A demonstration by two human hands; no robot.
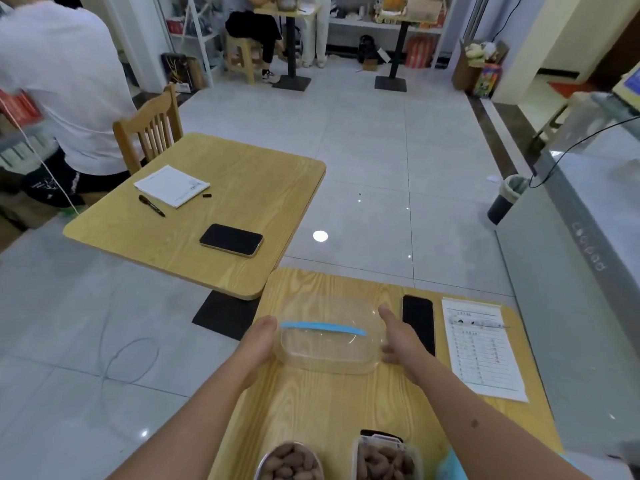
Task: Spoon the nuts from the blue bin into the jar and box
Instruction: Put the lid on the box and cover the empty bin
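A clear shallow plastic container (325, 344) with a blue strip sits toward the far end of my wooden table (311, 403). My left hand (258, 341) grips its left edge and my right hand (398, 337) grips its right edge, thumb on top and fingers below. At the bottom edge, a round jar (291, 462) and a clear box (384, 459) both hold brown nuts. A sliver of the blue bin (450, 465) shows beside my right forearm; its contents are hidden. I see no spoon.
A black phone (418, 320) and a printed sheet (481, 348) lie right of the container. A second table (207, 202) ahead left carries a phone, notebook and pen. A glass counter (581, 271) runs along the right. A person stands at far left.
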